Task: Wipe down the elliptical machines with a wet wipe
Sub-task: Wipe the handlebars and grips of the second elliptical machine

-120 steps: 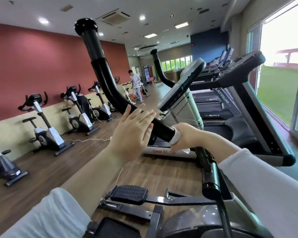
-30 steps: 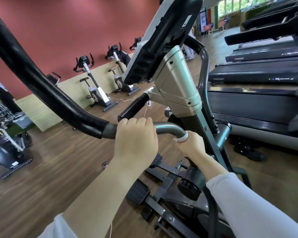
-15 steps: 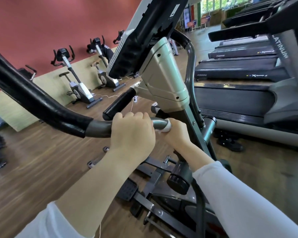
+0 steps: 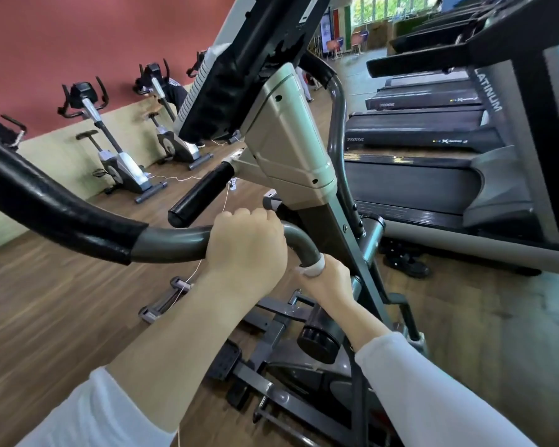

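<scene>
Head view: left hand [image 4: 246, 250] clenches the elliptical's grey handlebar tube [image 4: 175, 245]. The right hand [image 4: 325, 285], just below-right, grasps the wet wipe [image 4: 312, 270] round the same tube. Tube axis runs left-to-right, then bends downward. Right hand is nearer the bend, and room there is judged tight against the upright column [image 4: 323, 227].

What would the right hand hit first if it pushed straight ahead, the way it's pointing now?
The grey handlebar tube: the right hand grips it through the wet wipe. Just beyond sits the left hand, probably next, though depth is unclear.
</scene>
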The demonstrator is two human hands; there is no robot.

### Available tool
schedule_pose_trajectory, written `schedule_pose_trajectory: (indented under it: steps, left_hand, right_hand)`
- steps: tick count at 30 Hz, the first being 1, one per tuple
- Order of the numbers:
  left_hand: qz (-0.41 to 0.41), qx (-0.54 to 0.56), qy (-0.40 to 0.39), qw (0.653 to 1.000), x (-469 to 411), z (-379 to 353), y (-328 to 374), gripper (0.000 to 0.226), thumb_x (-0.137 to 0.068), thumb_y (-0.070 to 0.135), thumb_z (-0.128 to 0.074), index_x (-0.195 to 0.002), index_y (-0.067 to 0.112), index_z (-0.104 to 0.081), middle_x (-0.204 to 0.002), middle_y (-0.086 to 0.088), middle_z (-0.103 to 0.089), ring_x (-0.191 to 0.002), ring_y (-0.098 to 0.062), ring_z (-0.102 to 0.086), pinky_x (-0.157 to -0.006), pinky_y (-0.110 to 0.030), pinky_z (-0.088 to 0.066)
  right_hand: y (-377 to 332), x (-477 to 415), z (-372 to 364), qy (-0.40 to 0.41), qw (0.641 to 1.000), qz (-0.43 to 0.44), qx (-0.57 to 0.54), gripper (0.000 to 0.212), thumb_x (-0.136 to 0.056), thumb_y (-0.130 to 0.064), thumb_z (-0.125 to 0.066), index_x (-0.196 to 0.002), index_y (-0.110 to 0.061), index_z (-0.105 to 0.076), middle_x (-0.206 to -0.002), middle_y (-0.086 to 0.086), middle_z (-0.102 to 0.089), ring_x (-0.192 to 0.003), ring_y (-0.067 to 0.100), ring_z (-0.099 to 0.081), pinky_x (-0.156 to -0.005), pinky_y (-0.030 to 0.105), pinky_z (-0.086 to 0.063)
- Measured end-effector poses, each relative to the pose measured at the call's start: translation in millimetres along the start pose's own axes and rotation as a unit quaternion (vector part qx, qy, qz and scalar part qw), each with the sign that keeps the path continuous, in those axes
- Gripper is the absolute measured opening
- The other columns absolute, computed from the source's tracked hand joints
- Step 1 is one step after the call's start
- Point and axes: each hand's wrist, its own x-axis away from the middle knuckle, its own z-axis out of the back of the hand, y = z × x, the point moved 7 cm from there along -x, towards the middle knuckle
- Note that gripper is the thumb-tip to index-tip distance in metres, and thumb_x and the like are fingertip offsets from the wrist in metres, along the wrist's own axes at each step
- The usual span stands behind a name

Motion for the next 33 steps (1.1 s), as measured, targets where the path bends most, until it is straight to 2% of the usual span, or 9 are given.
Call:
schedule_pose_trajectory:
  steps: [4, 9, 12, 16, 19, 22, 26, 31, 33]
  left_hand:
    - [-0.006, 0.007, 0.006, 1.000, 1, 0, 1, 0.017, -0.088, 0.027, -0.046, -0.083, 0.020, -0.060, -0.073, 0.003, -0.060, -0.063, -0.022, -0.051, -0.059, -0.031, -0.024]
    - [-0.008, 0.008, 0.006, 1.000, 2, 1, 1, 0.023, -0.092, 0.027, -0.041, -0.096, 0.019, -0.062, -0.084, 0.000, -0.064, -0.073, -0.025, -0.058, -0.060, -0.033, -0.024]
    - [-0.016, 0.008, 0.009, 1.000, 3, 0, 2, 0.019, -0.091, 0.026, -0.043, -0.089, 0.019, -0.060, -0.079, 0.000, -0.063, -0.069, -0.024, -0.057, -0.060, -0.033, -0.024]
    - [-0.016, 0.011, 0.018, 1.000, 2, -1, 1, 0.015, -0.085, 0.024, -0.052, -0.072, 0.018, -0.056, -0.065, -0.002, -0.059, -0.058, -0.026, -0.054, -0.057, -0.031, -0.022]
    - [-0.018, 0.015, 0.024, 0.999, 3, -2, 1, 0.015, -0.085, 0.024, -0.052, -0.071, 0.017, -0.055, -0.065, -0.002, -0.058, -0.057, -0.026, -0.053, -0.057, -0.032, -0.022]
    - [-0.020, 0.016, 0.026, 0.999, 3, -3, 1, 0.015, -0.086, 0.024, -0.051, -0.073, 0.017, -0.054, -0.066, -0.002, -0.057, -0.058, -0.026, -0.051, -0.058, -0.032, -0.022]
    - [-0.022, 0.015, 0.029, 0.999, 4, -2, 0, 0.015, -0.085, 0.024, -0.052, -0.072, 0.017, -0.054, -0.065, -0.002, -0.058, -0.058, -0.026, -0.053, -0.058, -0.032, -0.023]
    - [-0.023, 0.017, 0.037, 0.999, 5, 0, 0, 0.016, -0.087, 0.025, -0.049, -0.074, 0.016, -0.056, -0.067, -0.003, -0.059, -0.059, -0.026, -0.053, -0.058, -0.032, -0.024]
    - [-0.024, 0.016, 0.040, 0.999, 5, 0, 1, 0.019, -0.088, 0.025, -0.047, -0.075, 0.016, -0.057, -0.068, -0.002, -0.060, -0.061, -0.026, -0.054, -0.059, -0.031, -0.024]
  right_hand:
    - [-23, -6, 5, 0.007, 1.000, 0.029, -0.001, 0.028, -0.076, -0.031, -0.077, -0.098, -0.021, -0.062, -0.082, -0.009, -0.065, -0.077, 0.009, -0.061, -0.068, 0.023, -0.049]
    - [-72, -11, 13, 0.015, 0.993, 0.119, -0.003, 0.029, -0.076, -0.020, -0.073, -0.104, -0.021, -0.066, -0.090, -0.007, -0.066, -0.080, 0.009, -0.057, -0.068, 0.023, -0.040]
    - [-44, -7, 8, 0.022, 0.996, 0.082, -0.028, 0.021, -0.077, -0.029, -0.073, -0.095, -0.023, -0.064, -0.081, -0.008, -0.066, -0.074, 0.011, -0.061, -0.064, 0.028, -0.049]
    - [-5, -2, 0, 0.046, 0.998, 0.047, -0.018, 0.030, -0.078, -0.042, -0.074, -0.096, -0.022, -0.061, -0.080, -0.009, -0.066, -0.075, 0.009, -0.063, -0.067, 0.026, -0.054]
    - [14, 4, -4, 0.043, 0.997, 0.027, -0.050, 0.026, -0.077, -0.038, -0.076, -0.092, -0.026, -0.058, -0.078, -0.011, -0.064, -0.072, 0.005, -0.062, -0.063, 0.021, -0.051]
    - [31, 9, -9, 0.036, 0.998, 0.025, -0.040, 0.024, -0.078, -0.030, -0.076, -0.084, -0.026, -0.053, -0.074, -0.005, -0.063, -0.072, 0.012, -0.065, -0.067, 0.031, -0.057]
    - [27, 5, -8, 0.033, 0.999, -0.005, -0.037, 0.021, -0.078, -0.033, -0.073, -0.076, -0.030, -0.053, -0.070, -0.008, -0.061, -0.064, 0.010, -0.061, -0.057, 0.030, -0.055]
    - [20, -9, -7, -0.080, 0.996, -0.045, 0.004, 0.014, -0.074, -0.033, -0.071, -0.072, -0.029, -0.058, -0.070, -0.008, -0.063, -0.070, 0.012, -0.062, -0.060, 0.022, -0.047]
    - [21, -9, -8, -0.092, 0.995, -0.042, 0.012, 0.015, -0.074, -0.033, -0.071, -0.071, -0.030, -0.057, -0.071, -0.009, -0.063, -0.072, 0.012, -0.061, -0.062, 0.023, -0.047]
